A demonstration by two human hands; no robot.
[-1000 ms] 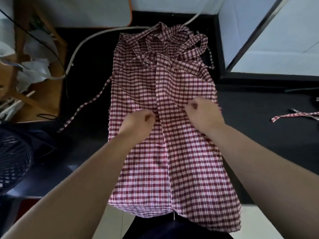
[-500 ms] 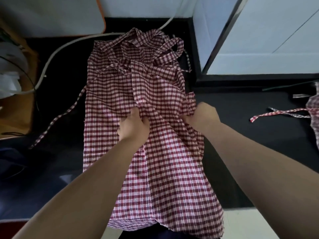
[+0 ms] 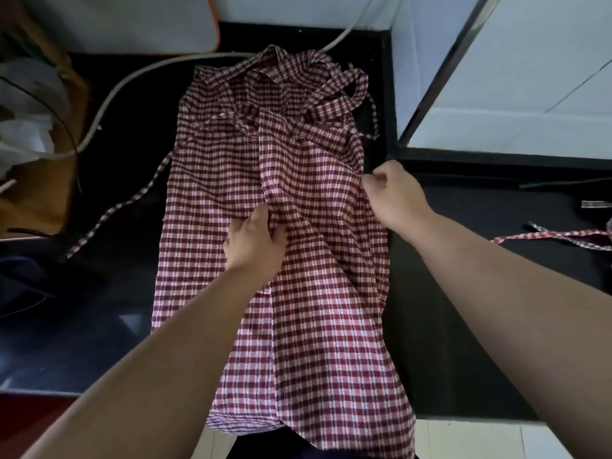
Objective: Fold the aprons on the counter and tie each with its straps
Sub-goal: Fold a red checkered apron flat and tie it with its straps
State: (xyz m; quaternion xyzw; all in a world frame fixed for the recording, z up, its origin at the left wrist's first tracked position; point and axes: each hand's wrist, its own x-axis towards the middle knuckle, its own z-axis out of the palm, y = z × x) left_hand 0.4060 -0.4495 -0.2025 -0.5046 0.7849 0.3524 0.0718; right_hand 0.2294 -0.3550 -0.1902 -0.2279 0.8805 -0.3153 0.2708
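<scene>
A red-and-white checked apron (image 3: 212, 200) lies lengthwise on the black counter (image 3: 463, 293), its hem hanging over the front edge. Its straps (image 3: 331, 94) are bunched at the far end, and one strap (image 3: 116, 210) trails off to the left. My left hand (image 3: 255, 243) grips a bunched fold near the apron's middle. My right hand (image 3: 394, 193) pinches the apron's right edge, fingers curled around the cloth. At the right edge, a strap of a second apron (image 3: 556, 235) lies on the counter.
A white cable (image 3: 139, 77) curves across the counter's back left. White panels and a metal-edged frame (image 3: 440, 77) rise at the back right. A brown box with papers (image 3: 33, 144) sits at the left. Tiled floor shows below the counter's edge.
My right hand has moved outward from the middle to the apron's right edge, pulling the cloth with it. My left hand has stayed gripping the centre fold. The camera has shifted.
</scene>
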